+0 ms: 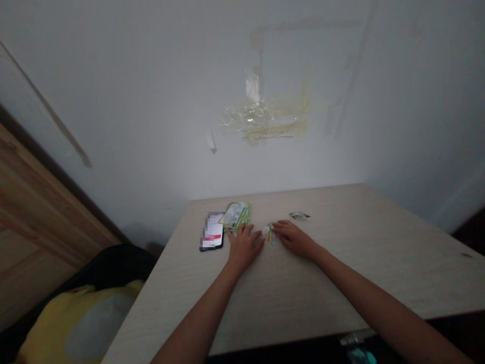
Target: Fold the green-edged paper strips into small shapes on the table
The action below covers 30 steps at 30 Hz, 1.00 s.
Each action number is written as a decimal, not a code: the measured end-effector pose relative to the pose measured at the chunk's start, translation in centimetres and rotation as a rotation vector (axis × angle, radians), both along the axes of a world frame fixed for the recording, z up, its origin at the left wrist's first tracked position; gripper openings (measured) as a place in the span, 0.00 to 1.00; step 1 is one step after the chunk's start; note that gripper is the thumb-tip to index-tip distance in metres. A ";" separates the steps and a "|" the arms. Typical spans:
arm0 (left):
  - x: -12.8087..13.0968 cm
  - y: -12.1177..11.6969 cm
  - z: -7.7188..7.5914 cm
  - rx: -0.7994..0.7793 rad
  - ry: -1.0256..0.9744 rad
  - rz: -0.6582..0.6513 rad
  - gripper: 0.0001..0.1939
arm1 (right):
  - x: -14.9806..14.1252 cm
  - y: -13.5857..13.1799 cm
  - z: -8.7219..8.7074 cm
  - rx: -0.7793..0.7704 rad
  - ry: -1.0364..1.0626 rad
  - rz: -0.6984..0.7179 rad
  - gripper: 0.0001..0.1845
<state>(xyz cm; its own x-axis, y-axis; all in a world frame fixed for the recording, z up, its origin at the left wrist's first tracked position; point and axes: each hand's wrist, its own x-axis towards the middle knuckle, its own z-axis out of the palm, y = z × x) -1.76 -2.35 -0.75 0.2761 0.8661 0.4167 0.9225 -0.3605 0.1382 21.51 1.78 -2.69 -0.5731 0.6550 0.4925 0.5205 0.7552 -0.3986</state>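
Observation:
A small printed piece (pixel 270 235), coloured green, white and orange, lies flat on the table between my hands; it looks like paper or thin film. The fingers of my right hand (pixel 293 236) rest stretched out on its right edge. My left hand (pixel 244 247) lies on the table with its fingers spread, thumb side close to the piece's left edge. Just beyond the left fingertips is a stack of green and white printed packets (pixel 237 214). Beside that stack is a phone (pixel 213 231) with a lit screen. Farther right, a small crumpled wrapper (pixel 299 216) sits by itself.
The pale wooden table (pixel 295 298) stands against a white wall (pixel 159 126) with tape scraps (pixel 261 119) on it. At the lower left are a yellow and grey soft thing (pixel 87 323) and a wooden panel (pixel 34 202). Something turquoise (pixel 361 355) shows below the table's front edge.

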 end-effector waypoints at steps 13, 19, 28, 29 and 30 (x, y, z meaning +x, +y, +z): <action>0.1 0.1 -0.3 -0.052 0.036 0.010 0.22 | 0.1 -0.6 1.0 0.024 -0.001 0.009 0.20; 0.0 0.2 0.0 -0.049 -0.013 -0.035 0.14 | -0.2 -0.9 1.3 -0.001 0.008 0.041 0.17; 0.0 0.1 0.1 -0.079 -0.025 -0.058 0.17 | -0.3 -1.2 1.6 0.024 -0.020 0.005 0.14; 0.0 0.1 0.1 -0.085 -0.026 -0.059 0.17 | -0.3 -1.2 1.6 0.021 -0.022 0.004 0.14; 0.0 0.1 0.1 -0.089 -0.028 -0.058 0.17 | -0.3 -1.2 1.7 0.021 -0.023 0.004 0.13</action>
<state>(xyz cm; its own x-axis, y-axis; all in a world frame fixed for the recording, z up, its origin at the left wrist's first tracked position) -1.74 -2.21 -0.61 0.3163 0.8827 0.3476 0.8955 -0.3988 0.1976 21.20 0.53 -1.02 -0.5875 0.6421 0.4925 0.5261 0.7655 -0.3704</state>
